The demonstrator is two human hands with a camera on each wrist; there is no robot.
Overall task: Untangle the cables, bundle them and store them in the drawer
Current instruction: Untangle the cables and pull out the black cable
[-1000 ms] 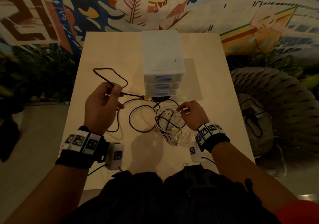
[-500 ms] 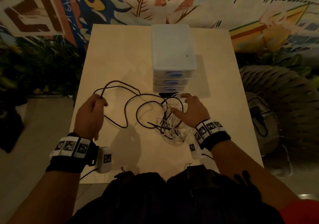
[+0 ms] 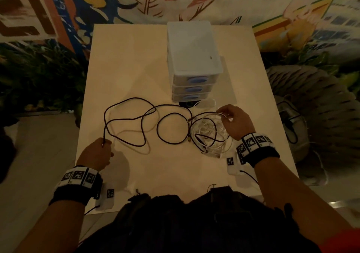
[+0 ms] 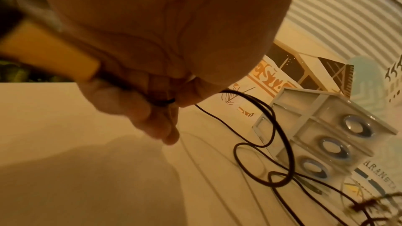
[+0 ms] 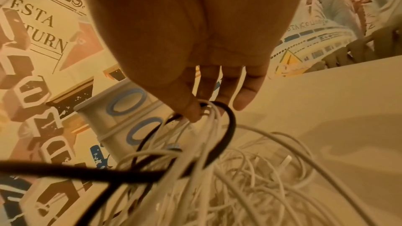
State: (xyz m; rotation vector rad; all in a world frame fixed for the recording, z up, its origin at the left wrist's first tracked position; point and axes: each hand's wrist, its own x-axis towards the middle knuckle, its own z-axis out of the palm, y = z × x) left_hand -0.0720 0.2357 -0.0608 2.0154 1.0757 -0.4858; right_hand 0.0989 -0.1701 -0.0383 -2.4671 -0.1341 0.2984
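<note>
A long dark cable (image 3: pixel 124 120) lies in loose loops across the table (image 3: pixel 136 57). My left hand (image 3: pixel 98 153) pinches its end near the table's left front; the left wrist view shows the dark cable (image 4: pixel 280 137) running out from between thumb and fingers of my left hand (image 4: pixel 167 102). A tangle of white cables (image 3: pixel 210 135) lies right of centre, with dark loops crossing it. My right hand (image 3: pixel 233 120) pinches strands at the tangle's top; in the right wrist view my right hand (image 5: pixel 202 109) grips white cables (image 5: pixel 239 178) together with a dark loop (image 5: pixel 230 123). All three drawers of the small unit (image 3: pixel 192 57) are shut.
The drawer unit stands at the table's middle back, its blue handles (image 3: pixel 194 89) facing me. A dark small object (image 3: pixel 187 103) lies just in front of it. A wicker chair (image 3: pixel 311 116) stands right of the table; a painted wall runs behind.
My left hand has drawn back toward me and to the left, pulling the dark cable out into wider loops. My right hand has gone from resting on the white tangle to pinching its upper strands.
</note>
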